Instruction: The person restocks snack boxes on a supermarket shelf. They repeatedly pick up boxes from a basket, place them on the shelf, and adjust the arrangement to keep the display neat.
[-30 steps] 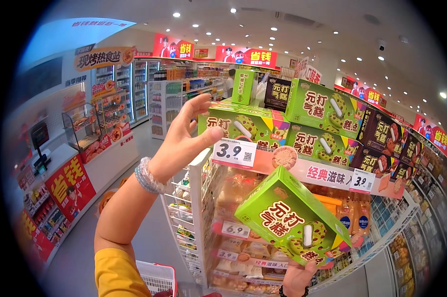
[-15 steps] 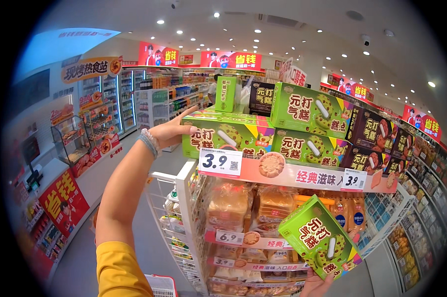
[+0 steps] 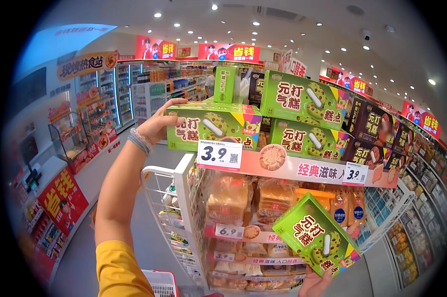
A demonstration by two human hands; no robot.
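My left hand [image 3: 159, 121] is closed on the left end of a green pastry box [image 3: 184, 133] on the top shelf, thumb on its front and fingers over the top. This box juts past the shelf's left end. A narrow green box [image 3: 225, 85] stands upright at its top rear; whether it rests on the box I cannot tell. Right of a gap are two stacked green pastry boxes [image 3: 306, 101]. Low on the right, my right hand [image 3: 316, 283] grips the bottom edge of another green pastry box [image 3: 302, 232], tilted in front of the lower shelves.
Dark brown boxes [image 3: 374, 126] continue along the top shelf. Bagged bread [image 3: 228, 200] fills the shelf below, behind a white wire side rack [image 3: 181, 198]. A red-and-white basket [image 3: 159, 283] is at the lower left. Snack shelves [image 3: 421, 198] line the right side.
The box in my left hand has slid left, widening the gap beside its neighbours. My right hand's box has shifted slightly left and stays tilted.
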